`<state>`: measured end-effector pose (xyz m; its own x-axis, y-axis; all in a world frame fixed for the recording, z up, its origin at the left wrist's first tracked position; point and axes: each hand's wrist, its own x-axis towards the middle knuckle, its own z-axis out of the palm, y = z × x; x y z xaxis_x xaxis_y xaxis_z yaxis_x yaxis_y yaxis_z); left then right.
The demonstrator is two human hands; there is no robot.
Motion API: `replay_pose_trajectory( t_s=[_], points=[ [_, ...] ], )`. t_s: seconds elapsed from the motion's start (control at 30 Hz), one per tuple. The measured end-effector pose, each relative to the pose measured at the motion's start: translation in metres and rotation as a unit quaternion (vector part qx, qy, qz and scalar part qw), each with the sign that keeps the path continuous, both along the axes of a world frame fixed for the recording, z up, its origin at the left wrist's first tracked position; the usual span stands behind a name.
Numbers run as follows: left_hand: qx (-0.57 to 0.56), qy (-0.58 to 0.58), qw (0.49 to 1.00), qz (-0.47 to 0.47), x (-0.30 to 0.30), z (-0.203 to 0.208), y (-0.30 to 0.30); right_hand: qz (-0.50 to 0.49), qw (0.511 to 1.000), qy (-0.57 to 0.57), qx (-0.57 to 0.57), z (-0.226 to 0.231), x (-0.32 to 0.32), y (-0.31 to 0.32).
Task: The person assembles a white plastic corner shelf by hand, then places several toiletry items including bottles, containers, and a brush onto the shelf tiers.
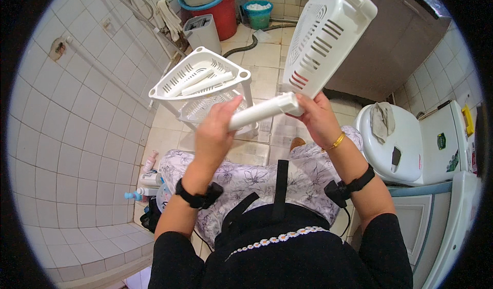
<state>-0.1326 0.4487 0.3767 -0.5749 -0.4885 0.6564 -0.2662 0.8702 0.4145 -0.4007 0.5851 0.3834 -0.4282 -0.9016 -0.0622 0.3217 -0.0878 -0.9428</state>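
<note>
My left hand [215, 132] is closed around one end of a white plastic tube [259, 113]. The tube slants up to the right, its far end at a corner of a white slotted shelf basket [321, 42]. That basket is tipped up on its side, gripped near this corner by my right hand [319, 119]. Whether the tube is seated in the corner, I cannot tell. Just beyond my left hand, a white corner rack [242, 75] stands on the floor, with a lower slotted tier. Loose white tubes [208, 83] lie in its top tier.
Along the back are a grey bin [203, 32], a red bucket [225, 26], a teal bucket [258, 17] and a dark hose [246, 47]. A white lidded appliance [390, 155] with a cloth [382, 122] stands at right. Bottles [150, 178] sit by the left tiled wall.
</note>
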Motion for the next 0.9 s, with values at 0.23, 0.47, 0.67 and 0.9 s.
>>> replay_pose_trajectory(
  t_s=[0.23, 0.47, 0.67, 0.9],
  points=[
    [-0.070, -0.143, 0.985, 0.072, 0.034, 0.003, -0.026, -0.018, 0.999, -0.023, -0.026, 0.008, -0.016, 0.002],
    [-0.053, -0.030, 0.998, 0.024, 0.018, 0.019, -0.021, 0.006, 0.999, -0.033, -0.021, 0.004, -0.011, 0.000],
    [0.246, 0.160, 0.946, -0.137, -0.014, 0.022, -0.007, 0.018, 0.998, -0.057, -0.021, 0.002, 0.017, -0.009],
    [0.424, 0.327, 0.818, -0.210, -0.041, 0.019, 0.021, 0.033, 0.992, -0.101, -0.068, 0.012, 0.031, -0.017]
  ],
)
